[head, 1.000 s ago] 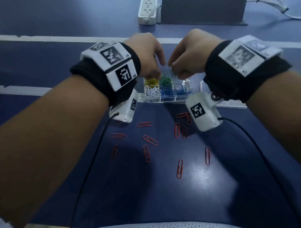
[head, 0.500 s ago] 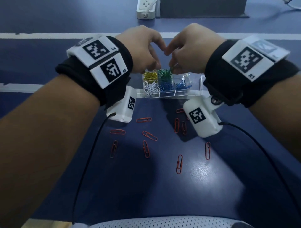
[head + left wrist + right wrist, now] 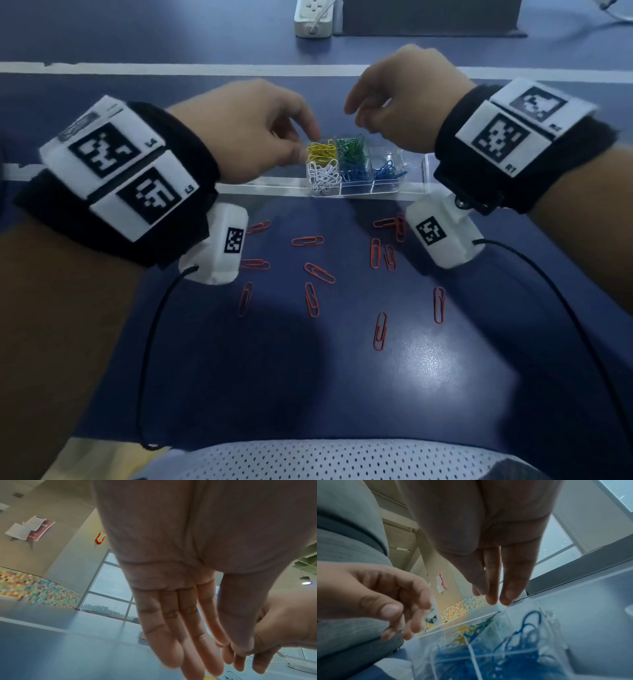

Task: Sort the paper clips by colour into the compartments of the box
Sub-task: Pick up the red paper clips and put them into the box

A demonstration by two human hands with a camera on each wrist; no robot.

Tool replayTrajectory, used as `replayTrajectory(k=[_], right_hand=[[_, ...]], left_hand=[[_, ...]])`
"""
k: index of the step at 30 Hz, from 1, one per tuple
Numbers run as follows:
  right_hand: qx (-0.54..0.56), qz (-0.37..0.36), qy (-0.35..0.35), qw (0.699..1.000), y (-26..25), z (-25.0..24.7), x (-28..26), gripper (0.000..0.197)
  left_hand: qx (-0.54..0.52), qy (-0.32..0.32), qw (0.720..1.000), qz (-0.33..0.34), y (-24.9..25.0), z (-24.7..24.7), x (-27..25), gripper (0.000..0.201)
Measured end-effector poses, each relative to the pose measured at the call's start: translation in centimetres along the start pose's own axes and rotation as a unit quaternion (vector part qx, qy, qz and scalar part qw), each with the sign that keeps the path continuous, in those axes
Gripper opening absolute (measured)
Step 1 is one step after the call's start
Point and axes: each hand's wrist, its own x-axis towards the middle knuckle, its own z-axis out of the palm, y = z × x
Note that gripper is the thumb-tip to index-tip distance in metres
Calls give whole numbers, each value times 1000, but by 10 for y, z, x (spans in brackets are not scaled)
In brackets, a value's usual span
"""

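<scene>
A clear compartment box [image 3: 356, 192] stands on the blue table and holds yellow clips [image 3: 321, 150], green clips [image 3: 351, 148], white clips [image 3: 323, 174] and blue clips [image 3: 388, 170]. My left hand [image 3: 301, 137] hovers at the box's left edge with its fingers nearly straight [image 3: 188, 635] and nothing in it. Just above the box's right half is my right hand [image 3: 363, 113], fingers straight [image 3: 498, 588] and empty. In the right wrist view the box [image 3: 513, 649] lies right below the fingertips. Several orange-red clips [image 3: 318, 272] lie loose on the table in front of the box.
A white power strip [image 3: 313, 17] and a dark flat board [image 3: 431, 17] sit at the far edge. White lines [image 3: 171, 68] cross the table. Black cables [image 3: 150, 342] run from the wrist cameras toward my body.
Both hands were pinched together over the box with a green clip between them. Now they have parted and opened, and the clip is no longer in either hand.
</scene>
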Motion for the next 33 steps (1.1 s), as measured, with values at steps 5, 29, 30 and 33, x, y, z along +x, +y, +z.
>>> replayTrajectory(k=[5, 29, 30, 33], right_hand=[[-64, -18, -56, 996, -5, 4, -2, 29], [-249, -154, -200, 935, -56, 43, -58, 25], [-252, -152, -199, 935, -57, 43, -59, 24], [-246, -176, -199, 932, -57, 41, -61, 23]], left_hand=[[79, -28, 996, -17, -8, 8, -21, 17], [246, -36, 968, -23, -18, 25, -18, 12], [248, -33, 968, -30, -18, 26, -18, 12], [248, -26, 967, -48, -20, 31, -19, 19]])
